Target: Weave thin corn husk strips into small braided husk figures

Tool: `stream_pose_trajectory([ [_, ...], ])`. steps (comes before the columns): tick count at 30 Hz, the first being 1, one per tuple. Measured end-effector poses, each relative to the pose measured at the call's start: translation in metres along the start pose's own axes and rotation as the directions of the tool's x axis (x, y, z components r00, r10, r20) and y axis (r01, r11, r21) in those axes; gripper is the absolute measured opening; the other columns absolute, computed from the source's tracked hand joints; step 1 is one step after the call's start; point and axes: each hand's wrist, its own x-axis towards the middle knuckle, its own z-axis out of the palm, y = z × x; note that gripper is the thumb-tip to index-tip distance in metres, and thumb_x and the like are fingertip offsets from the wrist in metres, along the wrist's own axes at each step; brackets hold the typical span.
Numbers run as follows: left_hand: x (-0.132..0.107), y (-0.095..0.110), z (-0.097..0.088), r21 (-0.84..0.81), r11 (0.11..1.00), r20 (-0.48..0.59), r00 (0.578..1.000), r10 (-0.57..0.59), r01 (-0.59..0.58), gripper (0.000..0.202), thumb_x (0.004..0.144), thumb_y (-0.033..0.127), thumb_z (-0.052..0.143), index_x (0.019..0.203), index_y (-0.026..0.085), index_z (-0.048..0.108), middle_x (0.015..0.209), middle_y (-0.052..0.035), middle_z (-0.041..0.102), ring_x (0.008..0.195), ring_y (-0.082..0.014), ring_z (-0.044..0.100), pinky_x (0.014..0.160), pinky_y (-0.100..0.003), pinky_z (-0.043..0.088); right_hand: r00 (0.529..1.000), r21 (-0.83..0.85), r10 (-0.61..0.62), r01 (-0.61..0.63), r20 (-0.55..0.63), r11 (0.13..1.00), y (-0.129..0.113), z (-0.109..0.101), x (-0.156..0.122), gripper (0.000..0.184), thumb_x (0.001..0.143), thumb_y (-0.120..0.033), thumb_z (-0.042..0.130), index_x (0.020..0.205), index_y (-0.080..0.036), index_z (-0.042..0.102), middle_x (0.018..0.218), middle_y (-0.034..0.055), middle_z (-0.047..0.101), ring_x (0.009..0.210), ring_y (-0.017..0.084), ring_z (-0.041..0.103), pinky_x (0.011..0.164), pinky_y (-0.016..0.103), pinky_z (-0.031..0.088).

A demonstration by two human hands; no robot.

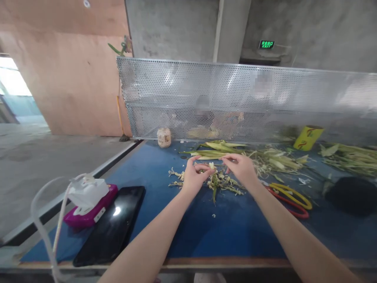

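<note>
My left hand (194, 175) and my right hand (240, 168) meet over the middle of a blue table (235, 228). Both pinch a small pale flower bud (211, 165) between their fingertips. Just below the hands lies a small heap of stripped green stems and pale flower bits (219, 184). Behind the hands a pile of long green stalks and leaves (224, 149) stretches toward the right.
A black tablet (113, 226) and a pink tissue pack (90, 206) lie at the front left. Yellow and red rubber loops (291, 196) and a black object (352, 194) sit on the right. A small jar (164, 137), a yellow cup (308, 137) and a perforated metal screen (235, 98) stand behind.
</note>
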Motion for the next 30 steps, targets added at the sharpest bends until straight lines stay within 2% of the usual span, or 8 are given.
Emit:
stream_pose_trajectory([
  [4, -0.002, 0.007, 0.004, -0.002, 1.0, 0.004, 1.0, 0.017, -0.016, 0.057, 0.056, 0.018, 0.071, 0.103, 0.016, 0.037, 0.058, 0.0016, 0.063, 0.093, -0.0178, 0.058, 0.08, -0.03, 0.04, 0.996, 0.109, -0.02, 0.01, 0.087, 0.994, 0.001, 0.001, -0.004, 0.018, 0.069, -0.03, 0.053, 0.072, -0.015, 0.064, 0.063, 0.0014, 0.063, 0.043, 0.01, 0.054, 0.046, 0.023, 0.043],
  [9, -0.004, 0.012, 0.008, -0.038, 0.999, 0.013, 0.999, 0.037, -0.036, 0.062, 0.058, 0.017, 0.07, 0.108, 0.018, 0.033, 0.06, 0.003, 0.063, 0.087, -0.0158, 0.06, 0.079, -0.029, 0.042, 0.989, 0.249, -0.058, 0.023, 0.134, 0.968, -0.003, -0.001, -0.012, 0.014, 0.069, -0.027, 0.056, 0.072, -0.016, 0.065, 0.054, -0.0014, 0.059, 0.046, 0.009, 0.05, 0.048, 0.022, 0.041],
  [14, -0.006, 0.013, 0.009, -0.079, 0.997, 0.018, 1.0, 0.023, -0.021, 0.063, 0.057, 0.016, 0.07, 0.109, 0.018, 0.035, 0.061, 0.0054, 0.063, 0.059, -0.0093, 0.059, 0.067, -0.024, 0.044, 0.992, 0.248, -0.073, 0.045, 0.104, 0.968, -0.006, -0.006, -0.014, 0.013, 0.069, -0.025, 0.056, 0.071, -0.016, 0.066, 0.059, -0.0002, 0.061, 0.049, 0.008, 0.05, 0.046, 0.021, 0.037],
  [23, -0.004, 0.011, 0.006, -0.099, 0.994, 0.026, 0.998, 0.05, -0.047, 0.059, 0.059, 0.014, 0.07, 0.109, 0.017, 0.041, 0.061, 0.0052, 0.063, 0.059, -0.007, 0.058, 0.067, -0.021, 0.045, 0.99, 0.282, -0.098, 0.066, 0.099, 0.957, -0.011, -0.008, -0.016, 0.013, 0.07, -0.025, 0.056, 0.072, -0.016, 0.066, 0.069, 0.0021, 0.064, 0.053, 0.008, 0.051, 0.048, 0.021, 0.039],
  [27, -0.004, 0.009, 0.007, -0.148, 0.989, 0.022, 1.0, 0.013, -0.01, 0.057, 0.06, 0.014, 0.07, 0.108, 0.016, 0.041, 0.061, 0.0048, 0.063, 0.06, -0.0068, 0.059, 0.069, -0.022, 0.045, 0.986, 0.257, -0.142, 0.114, 0.092, 0.96, -0.011, -0.009, -0.018, 0.014, 0.072, -0.024, 0.054, 0.074, -0.017, 0.066, 0.077, 0.0035, 0.066, 0.067, 0.012, 0.057, 0.057, 0.023, 0.043],
  [30, -0.004, 0.01, 0.007, -0.191, 0.981, 0.01, 1.0, -0.029, 0.03, 0.057, 0.059, 0.014, 0.071, 0.108, 0.014, 0.042, 0.061, 0.0044, 0.064, 0.06, -0.0066, 0.059, 0.071, -0.022, 0.045, 0.981, 0.202, -0.186, 0.172, 0.053, 0.964, -0.009, -0.009, -0.019, 0.014, 0.073, -0.024, 0.053, 0.075, -0.017, 0.065, 0.078, 0.0035, 0.066, 0.068, 0.012, 0.057, 0.056, 0.023, 0.043],
])
